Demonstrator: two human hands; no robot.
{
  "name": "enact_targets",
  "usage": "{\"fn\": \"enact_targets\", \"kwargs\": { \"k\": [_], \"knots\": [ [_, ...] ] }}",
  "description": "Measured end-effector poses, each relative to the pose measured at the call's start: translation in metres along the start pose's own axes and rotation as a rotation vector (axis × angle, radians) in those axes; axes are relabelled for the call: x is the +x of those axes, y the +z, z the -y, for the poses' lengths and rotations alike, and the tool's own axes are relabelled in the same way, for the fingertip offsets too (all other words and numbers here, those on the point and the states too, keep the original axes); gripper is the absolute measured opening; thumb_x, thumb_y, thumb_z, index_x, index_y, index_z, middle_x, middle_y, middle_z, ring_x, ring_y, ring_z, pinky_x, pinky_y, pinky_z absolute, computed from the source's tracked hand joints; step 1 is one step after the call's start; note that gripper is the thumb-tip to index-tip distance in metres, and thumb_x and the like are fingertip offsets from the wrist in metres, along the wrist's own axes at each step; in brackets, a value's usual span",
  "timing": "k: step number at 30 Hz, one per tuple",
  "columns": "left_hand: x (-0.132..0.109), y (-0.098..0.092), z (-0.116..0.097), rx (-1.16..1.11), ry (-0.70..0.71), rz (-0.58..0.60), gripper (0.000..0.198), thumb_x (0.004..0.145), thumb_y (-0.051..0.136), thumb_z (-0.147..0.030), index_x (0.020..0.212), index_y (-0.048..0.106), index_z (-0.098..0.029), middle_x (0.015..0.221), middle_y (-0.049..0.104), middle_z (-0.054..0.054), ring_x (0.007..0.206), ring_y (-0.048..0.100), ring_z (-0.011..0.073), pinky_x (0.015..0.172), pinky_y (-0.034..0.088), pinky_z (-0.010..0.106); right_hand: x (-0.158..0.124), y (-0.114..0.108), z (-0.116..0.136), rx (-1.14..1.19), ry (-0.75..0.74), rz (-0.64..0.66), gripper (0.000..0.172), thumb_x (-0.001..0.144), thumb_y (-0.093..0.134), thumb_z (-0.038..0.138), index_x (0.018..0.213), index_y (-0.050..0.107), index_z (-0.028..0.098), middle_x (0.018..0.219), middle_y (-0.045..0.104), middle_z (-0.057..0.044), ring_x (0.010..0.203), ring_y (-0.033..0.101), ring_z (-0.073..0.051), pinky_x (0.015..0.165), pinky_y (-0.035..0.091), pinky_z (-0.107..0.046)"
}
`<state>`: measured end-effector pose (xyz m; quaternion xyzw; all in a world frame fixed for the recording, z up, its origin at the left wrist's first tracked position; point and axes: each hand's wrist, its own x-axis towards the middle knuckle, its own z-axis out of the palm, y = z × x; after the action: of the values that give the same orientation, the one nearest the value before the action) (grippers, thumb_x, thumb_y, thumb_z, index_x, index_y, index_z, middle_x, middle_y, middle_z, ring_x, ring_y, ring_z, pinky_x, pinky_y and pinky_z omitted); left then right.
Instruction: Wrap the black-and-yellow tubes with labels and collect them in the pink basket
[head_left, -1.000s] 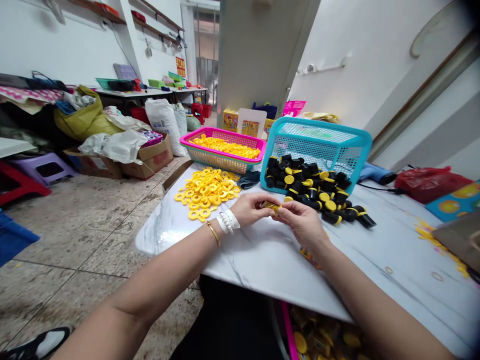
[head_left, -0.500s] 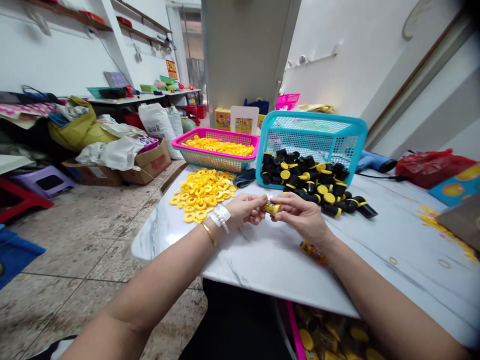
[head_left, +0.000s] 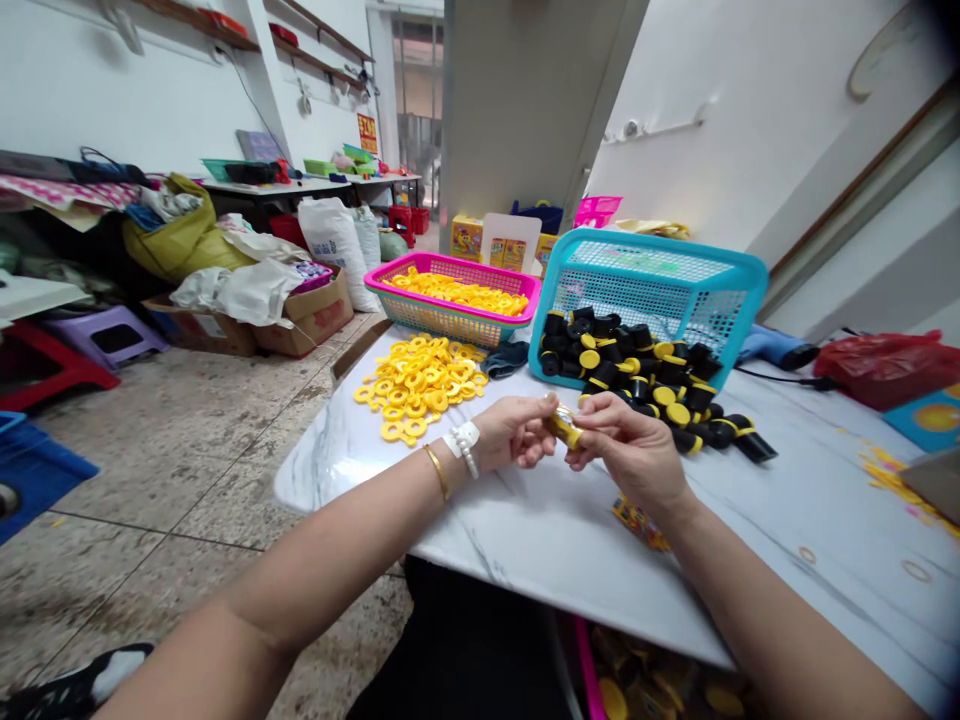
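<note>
Between my two hands is a small yellow cylinder (head_left: 564, 430) with a shiny wrapping; its exact kind I cannot make out. My left hand (head_left: 519, 432) pinches its upper left end between thumb and forefinger. On its other end, my right hand (head_left: 634, 448) closes with thumb and fingertips. Partly hidden by the right wrist, a bunch of colourful printed wrappers (head_left: 639, 522) lies on the table. Beyond the left hand spreads a pile of flat yellow rings (head_left: 420, 385). Past the right hand, black cylinders with yellow caps (head_left: 664, 365) spill out of a tipped blue basket (head_left: 750, 262).
A pink-rimmed basket (head_left: 531, 290) of yellow pieces stands at the back of the marble-patterned table (head_left: 487, 530). A dark cloth (head_left: 505, 358) lies before it. At right are a red plastic bag (head_left: 870, 368) and yellow scraps (head_left: 892, 482). Below the table edge sits a pink-edged container (head_left: 589, 668).
The view has swung slightly left, so everything sits further right. The cylinder has tilted, and more of its shiny wrapping shows between my fingers. Both hands still grip it.
</note>
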<state>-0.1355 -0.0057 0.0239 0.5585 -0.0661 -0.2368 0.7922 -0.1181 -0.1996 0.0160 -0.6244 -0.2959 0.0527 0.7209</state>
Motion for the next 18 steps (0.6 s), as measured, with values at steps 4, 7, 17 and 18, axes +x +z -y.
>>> {"fn": "enact_targets", "kwargs": {
  "k": [4, 7, 17, 18],
  "knots": [
    [0.001, 0.001, 0.002, 0.051, 0.013, -0.051, 0.057, 0.071, 0.069, -0.069, 0.072, 0.055, -0.015, 0.048, 0.055, -0.003, 0.029, 0.04, 0.0054, 0.031, 0.023, 0.018, -0.001, 0.001, 0.001, -0.015, -0.042, -0.002, 0.013, 0.078, 0.078, 0.02, 0.089, 0.077, 0.026, 0.101, 0.055, 0.0, 0.056, 0.067, -0.01, 0.047, 0.064, -0.029],
    [0.004, 0.0, 0.006, 0.058, 0.002, -0.076, 0.06, 0.073, 0.064, -0.073, 0.072, 0.058, -0.013, 0.05, 0.058, 0.0, 0.033, 0.046, 0.0062, 0.033, 0.029, 0.018, -0.001, 0.001, 0.002, -0.107, -0.06, 0.036, 0.013, 0.077, 0.079, 0.02, 0.089, 0.078, 0.024, 0.102, 0.056, -0.002, 0.069, 0.07, -0.013, 0.057, 0.067, -0.033],
    [0.005, 0.002, 0.007, 0.086, -0.113, -0.086, 0.057, 0.08, 0.063, -0.066, 0.076, 0.064, -0.009, 0.047, 0.054, -0.001, 0.029, 0.039, 0.0047, 0.03, 0.023, 0.017, 0.004, 0.009, 0.007, -0.333, -0.111, 0.039, 0.02, 0.074, 0.081, 0.04, 0.082, 0.077, 0.022, 0.1, 0.06, -0.004, 0.074, 0.068, -0.014, 0.067, 0.066, -0.033],
    [0.004, 0.004, 0.006, 0.082, -0.118, -0.075, 0.056, 0.081, 0.063, -0.065, 0.078, 0.064, -0.01, 0.046, 0.054, -0.001, 0.029, 0.039, 0.0045, 0.03, 0.024, 0.017, 0.001, 0.011, 0.011, -0.35, -0.112, 0.023, 0.022, 0.074, 0.081, 0.042, 0.081, 0.077, 0.022, 0.099, 0.061, -0.004, 0.073, 0.067, -0.014, 0.066, 0.065, -0.032]
  ]
}}
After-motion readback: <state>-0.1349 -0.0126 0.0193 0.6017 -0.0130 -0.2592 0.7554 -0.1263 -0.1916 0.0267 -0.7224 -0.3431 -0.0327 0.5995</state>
